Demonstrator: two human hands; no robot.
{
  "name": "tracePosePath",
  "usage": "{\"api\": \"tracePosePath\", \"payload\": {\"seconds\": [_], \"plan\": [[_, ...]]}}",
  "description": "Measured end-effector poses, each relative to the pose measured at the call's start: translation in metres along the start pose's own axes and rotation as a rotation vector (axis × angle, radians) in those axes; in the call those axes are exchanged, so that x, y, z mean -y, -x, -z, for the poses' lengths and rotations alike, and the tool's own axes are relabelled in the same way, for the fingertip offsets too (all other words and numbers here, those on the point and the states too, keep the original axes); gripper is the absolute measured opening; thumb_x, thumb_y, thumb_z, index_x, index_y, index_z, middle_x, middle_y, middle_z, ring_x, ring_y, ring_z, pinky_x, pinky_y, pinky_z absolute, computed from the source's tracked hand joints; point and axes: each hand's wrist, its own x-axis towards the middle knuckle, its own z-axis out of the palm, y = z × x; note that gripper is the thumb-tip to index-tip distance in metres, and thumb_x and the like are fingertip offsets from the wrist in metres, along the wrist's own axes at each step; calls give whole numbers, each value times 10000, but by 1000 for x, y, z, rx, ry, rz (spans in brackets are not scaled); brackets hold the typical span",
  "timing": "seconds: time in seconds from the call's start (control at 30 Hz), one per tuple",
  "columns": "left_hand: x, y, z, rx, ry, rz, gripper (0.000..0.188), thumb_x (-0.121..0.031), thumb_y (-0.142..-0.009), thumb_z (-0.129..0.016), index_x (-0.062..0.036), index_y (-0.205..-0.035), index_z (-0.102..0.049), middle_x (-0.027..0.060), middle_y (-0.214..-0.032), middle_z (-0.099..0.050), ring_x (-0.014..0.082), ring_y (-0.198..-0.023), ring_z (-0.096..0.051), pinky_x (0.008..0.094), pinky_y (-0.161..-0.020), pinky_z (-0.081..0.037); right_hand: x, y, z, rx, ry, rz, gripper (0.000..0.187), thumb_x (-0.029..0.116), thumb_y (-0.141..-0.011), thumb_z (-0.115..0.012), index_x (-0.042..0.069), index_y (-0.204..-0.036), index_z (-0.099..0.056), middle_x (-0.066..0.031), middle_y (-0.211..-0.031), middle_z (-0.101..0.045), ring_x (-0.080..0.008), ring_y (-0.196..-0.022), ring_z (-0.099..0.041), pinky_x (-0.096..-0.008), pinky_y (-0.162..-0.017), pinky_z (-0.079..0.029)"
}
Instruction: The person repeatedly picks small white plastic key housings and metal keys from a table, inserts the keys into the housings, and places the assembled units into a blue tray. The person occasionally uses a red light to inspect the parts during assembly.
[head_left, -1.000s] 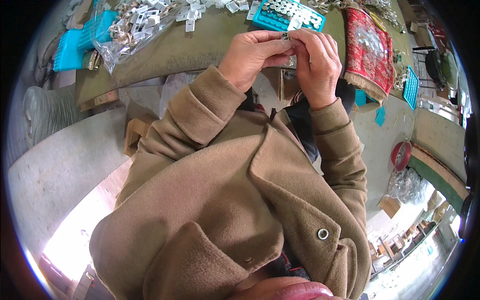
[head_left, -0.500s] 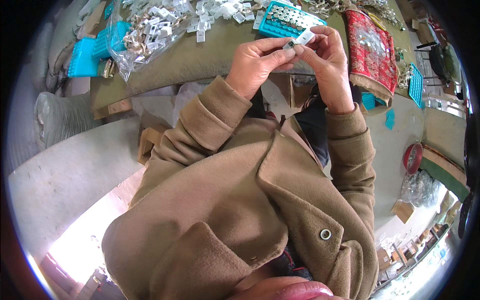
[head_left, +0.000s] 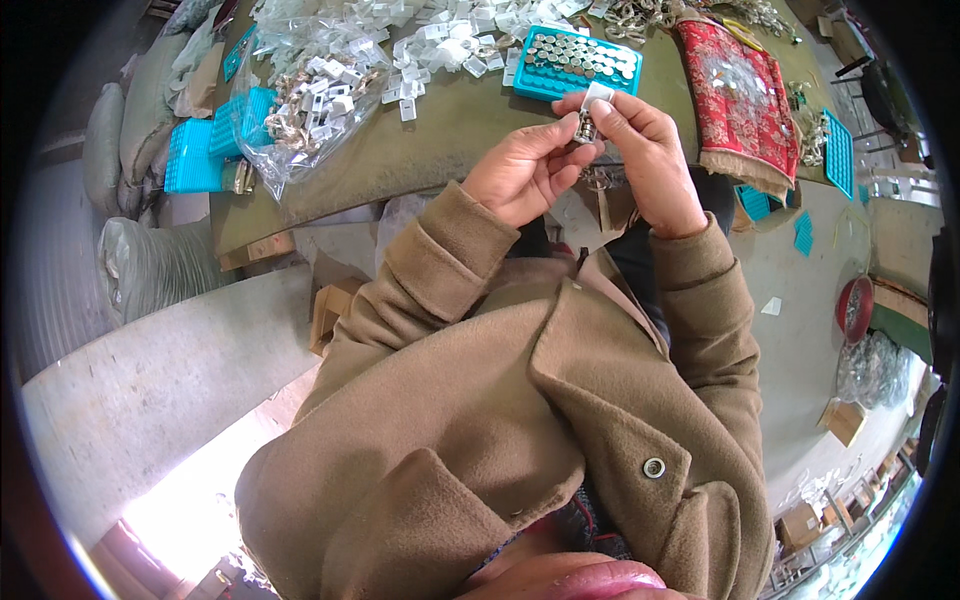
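Close to the near edge of the table, my two hands meet around a small white plastic piece [head_left: 599, 94] and a small shiny metal part [head_left: 586, 128] just below it. My right hand [head_left: 648, 150] pinches the white piece between thumb and fingers. Thumb and curled fingers of my left hand [head_left: 525, 172] close on the metal part from the left side. Whether the two pieces are joined is too small to tell. Just beyond the hands, a turquoise tray [head_left: 545, 88] carries rows of round silvery metal parts.
Loose white plastic pieces [head_left: 440, 50] are heaped at the back. A clear bag [head_left: 285, 165] of white-and-metal pieces sits left, beside turquoise trays [head_left: 192, 160]. A red patterned cloth [head_left: 735, 130] covers the table's right part. One turquoise tray [head_left: 840, 155] stands beyond it.
The view has shifted, so the table sits slightly lower and farther right. My left hand has opened a little and the metal part now shows below the white piece.
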Motion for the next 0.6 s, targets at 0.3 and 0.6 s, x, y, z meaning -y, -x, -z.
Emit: {"api": "tracePosePath", "payload": {"seconds": [0.3,0.6], "plan": [[6,-3,-6,38,224,107,255,-234,-985,-610,-82,-1187,-580,60,-1021,-658,-9,-649,-523,109,-430,-379,-6,-7,17,68,-239,-107,262,119,-929,-617,-44,-1121,-687,-122,-1078,-707,-178,-1001,-664,-299,-904,-532],[11,-9,-21,-58,157,60,298,-385,-941,-659,-114,-1056,-616,-61,-835,-583,-34,-558,-420,129,-418,-297,-10,0,22,53,578,419,445,64,-812,-741,87,-1250,-666,-81,-1040,-710,-162,-922,-648,-307,-832,-529]]}}
